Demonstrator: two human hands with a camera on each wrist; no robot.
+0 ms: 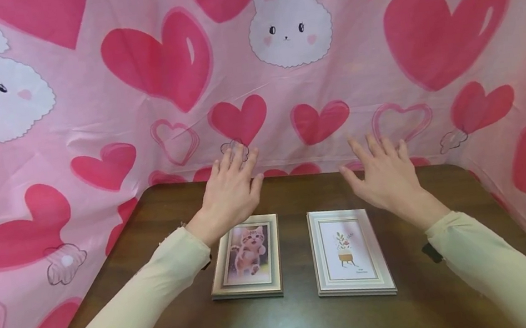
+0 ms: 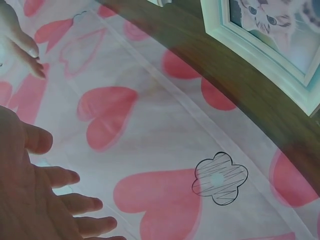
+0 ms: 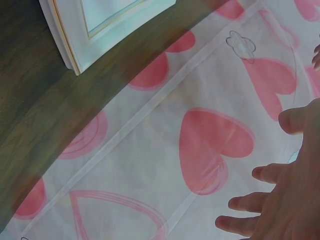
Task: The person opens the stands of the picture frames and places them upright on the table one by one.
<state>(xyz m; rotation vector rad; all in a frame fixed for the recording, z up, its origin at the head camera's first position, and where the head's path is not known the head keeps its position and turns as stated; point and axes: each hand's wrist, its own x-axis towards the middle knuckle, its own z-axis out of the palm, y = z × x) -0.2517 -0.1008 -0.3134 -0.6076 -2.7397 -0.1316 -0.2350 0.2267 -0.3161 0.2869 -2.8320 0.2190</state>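
Two picture frames lie face up side by side on the dark wooden table. The left one, a champagne-coloured picture frame [image 1: 256, 288], shows a kitten photo. On the right, a white picture frame [image 1: 357, 287] holds a print of a potted plant. My left hand [image 1: 228, 194] is raised with fingers spread, its wrist overlapping the kitten frame's top corner in the head view. My right hand [image 1: 385, 177] is likewise raised, fingers spread, beyond the white frame's upper right. Both hands hold nothing. The left wrist view shows the kitten frame's corner [image 2: 260, 60] beyond the left hand [image 2: 40, 190].
A pink cloth [image 1: 231, 84] printed with hearts and rabbits hangs behind and at both sides of the table [image 1: 306, 326]. The table's far edge runs just below the hands. Light sleeves [image 1: 128, 317] cover both forearms, with dark bands at the wrists.
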